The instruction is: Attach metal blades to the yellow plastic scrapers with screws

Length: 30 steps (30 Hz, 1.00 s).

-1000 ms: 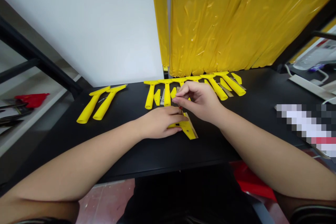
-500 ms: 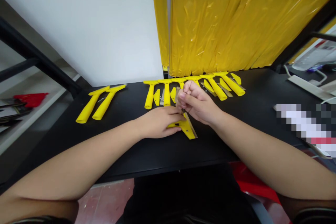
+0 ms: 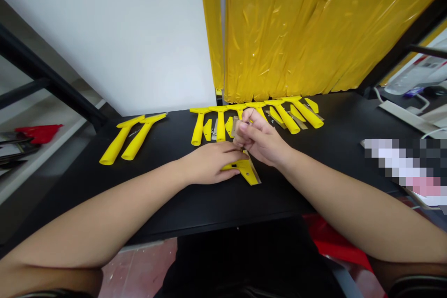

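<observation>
A yellow scraper [image 3: 247, 174] with a metal blade along its edge lies on the black table under my hands. My left hand [image 3: 214, 163] is closed over its handle side and presses it against the tabletop. Just above the scraper's head, my right hand [image 3: 256, 136] is closed in a pinch, thumb against fingers. What it grips is too small and hidden to make out. Behind my hands, several yellow scraper bodies [image 3: 198, 128] stand in a row, with loose yellow plates [image 3: 207, 130], metal blades and small screws between them.
Two yellow scrapers [image 3: 139, 138] lie apart at the left of the black table [image 3: 167, 214]. A white panel [image 3: 139, 32] and yellow plastic sheeting [image 3: 286, 32] rise behind it. Black frame bars [image 3: 63, 93] stand at the left; a white channel [image 3: 401, 116] is at the right.
Little differs. My right hand's fingers have shifted slightly in their pinch over the scraper, while my left hand keeps its hold. The whole view has drifted a touch.
</observation>
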### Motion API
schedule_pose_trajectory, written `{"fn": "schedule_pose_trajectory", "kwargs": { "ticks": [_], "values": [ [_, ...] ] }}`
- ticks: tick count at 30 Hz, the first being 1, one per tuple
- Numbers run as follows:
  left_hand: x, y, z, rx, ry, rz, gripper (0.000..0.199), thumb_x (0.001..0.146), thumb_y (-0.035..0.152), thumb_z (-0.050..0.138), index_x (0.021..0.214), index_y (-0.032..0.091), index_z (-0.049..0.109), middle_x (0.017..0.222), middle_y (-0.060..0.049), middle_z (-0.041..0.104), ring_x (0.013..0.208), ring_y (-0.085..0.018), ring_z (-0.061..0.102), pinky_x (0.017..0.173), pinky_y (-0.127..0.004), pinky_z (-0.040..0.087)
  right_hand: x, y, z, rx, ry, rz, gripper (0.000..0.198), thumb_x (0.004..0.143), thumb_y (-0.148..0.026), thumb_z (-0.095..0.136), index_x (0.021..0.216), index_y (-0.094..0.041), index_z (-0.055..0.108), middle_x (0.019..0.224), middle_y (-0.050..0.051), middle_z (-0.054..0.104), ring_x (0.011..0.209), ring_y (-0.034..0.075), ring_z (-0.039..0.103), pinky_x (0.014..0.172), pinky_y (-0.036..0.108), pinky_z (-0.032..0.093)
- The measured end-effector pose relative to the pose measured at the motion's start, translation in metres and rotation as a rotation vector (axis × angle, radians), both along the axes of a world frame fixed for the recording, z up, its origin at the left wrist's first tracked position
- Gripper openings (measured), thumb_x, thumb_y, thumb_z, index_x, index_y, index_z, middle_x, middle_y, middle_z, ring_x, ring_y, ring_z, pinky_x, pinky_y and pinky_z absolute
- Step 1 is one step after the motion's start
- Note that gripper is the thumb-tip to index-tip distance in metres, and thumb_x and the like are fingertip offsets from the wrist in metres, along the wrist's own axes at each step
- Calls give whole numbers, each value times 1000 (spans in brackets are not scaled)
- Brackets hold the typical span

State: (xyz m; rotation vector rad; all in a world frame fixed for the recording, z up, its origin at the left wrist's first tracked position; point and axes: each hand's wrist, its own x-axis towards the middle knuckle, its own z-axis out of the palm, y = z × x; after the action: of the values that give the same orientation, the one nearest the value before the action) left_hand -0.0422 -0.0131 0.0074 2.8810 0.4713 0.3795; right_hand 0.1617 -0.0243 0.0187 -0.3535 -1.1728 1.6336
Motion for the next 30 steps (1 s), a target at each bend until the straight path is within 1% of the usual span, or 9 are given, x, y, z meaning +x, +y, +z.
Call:
{"fn": "schedule_pose_trajectory", "kwargs": {
  "ticks": [4, 8, 12, 15, 18, 21, 24, 27, 30],
  "values": [
    [0, 0, 1, 11, 28, 6, 34, 103, 34, 62, 132, 17, 66, 129, -15, 71, 122, -31, 67, 105, -47, 57, -1, 5, -3, -1, -57, -26, 30, 94, -44, 76, 86, -23, 57, 84, -2, 57, 75, 14, 53, 73, 29, 48],
    [0, -1, 2, 0, 46, 14, 36, 103, 35, 62, 135, 18, 66, 130, -14, 70, 123, -30, 66, 106, -47, 56, 0, 7, -6, -60, -46, -20, 30, 100, -50, 65, 92, -21, 67, 73, -3, 45, 68, 14, 44, 72, 31, 50],
    [1, 0, 2, -8, 45, 13, 34, 103, 35, 61, 132, 17, 67, 132, -14, 71, 124, -31, 66, 108, -47, 56, -2, 1, -6, -36, 15, -19, 21, 101, -46, 67, 107, -27, 60, 68, -7, 39, 61, 13, 33, 65, 26, 43],
    [1, 0, 1, 0, 27, 12, 35, 103, 34, 62, 133, 17, 66, 132, -14, 72, 125, -31, 66, 109, -48, 56, -4, -1, -4, -16, 21, -8, 25, 98, -40, 73, 95, -27, 53, 75, -6, 49, 66, 13, 41, 70, 27, 45],
    [0, 0, 1, 7, 34, 13, 36, 103, 34, 62, 135, 17, 66, 133, -13, 72, 127, -31, 66, 109, -47, 55, -3, 1, -3, -4, -15, -19, 28, 97, -44, 74, 88, -24, 56, 85, -2, 56, 76, 15, 51, 75, 30, 49],
    [0, -1, 1, 18, 42, 1, 40, 103, 33, 61, 139, 15, 63, 138, -15, 70, 130, -32, 64, 113, -48, 54, -2, 1, -3, -17, -53, -7, 32, 101, -49, 65, 86, -22, 60, 73, -3, 48, 68, 14, 45, 73, 31, 49],
    [0, 0, 0, 24, 39, -9, 42, 103, 33, 62, 140, 15, 63, 141, -16, 69, 132, -33, 64, 114, -50, 52, -2, -2, -4, -12, -30, -3, 29, 104, -51, 61, 94, -25, 58, 65, -7, 39, 60, 13, 35, 68, 29, 45],
    [0, 0, -1, 8, 37, -9, 44, 102, 33, 63, 143, 16, 61, 140, -15, 69, 131, -32, 65, 113, -49, 54, -2, -3, -5, 28, -30, -1, 27, 99, -47, 71, 97, -28, 52, 70, -7, 46, 63, 13, 38, 69, 28, 42],
    [1, 0, 0, 0, 21, -13, 40, 102, 32, 64, 140, 19, 63, 137, -13, 71, 130, -31, 65, 112, -47, 54, 2, 1, -3, 100, -117, -5, 26, 101, -44, 68, 93, -26, 51, 81, -3, 58, 73, 15, 49, 75, 31, 45]
  ]
}}
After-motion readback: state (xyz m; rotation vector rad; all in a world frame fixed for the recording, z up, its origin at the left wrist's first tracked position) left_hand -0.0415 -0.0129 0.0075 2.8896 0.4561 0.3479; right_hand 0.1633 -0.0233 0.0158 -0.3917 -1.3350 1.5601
